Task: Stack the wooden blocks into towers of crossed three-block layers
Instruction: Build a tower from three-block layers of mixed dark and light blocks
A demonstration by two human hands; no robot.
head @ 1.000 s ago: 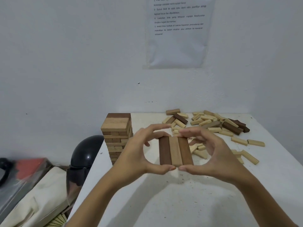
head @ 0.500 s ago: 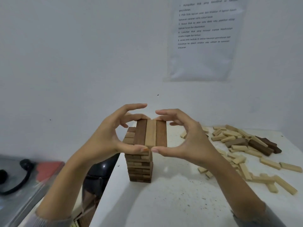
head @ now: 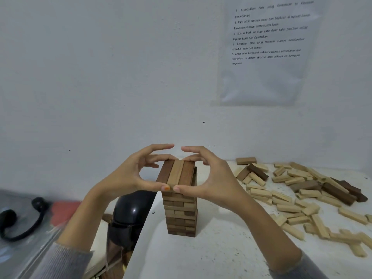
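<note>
1. Three-block layer (head: 175, 174): three smooth rectangular wooden bars side by side, dark, pale, dark. It is at the centre of the frame, at the top of the tower. Whether it rests on the tower or hangs just above it is unclear.
2. Left hand (head: 128, 176): thumb on the layer's near end, curved fingers on the far end, pinching it from the left.
3. Right hand (head: 213, 182): mirrored pinch from the right, thumb tip just beside the left thumb.
4. Tower (head: 180, 212): upright square column of crossed layers in mixed brown and pale wood, lower centre.
5. Table (head: 211, 248): matt white, speckled top, lower right.
6. Loose blocks (head: 302, 194): scattered heap, mostly pale with a few dark, at right, well apart from the tower.
7. Paper sheet (head: 265, 53): printed and slightly wrinkled, on the wall at upper right.
8. Black domed object (head: 128, 210): glossy, lower left, beside the table edge.
</note>
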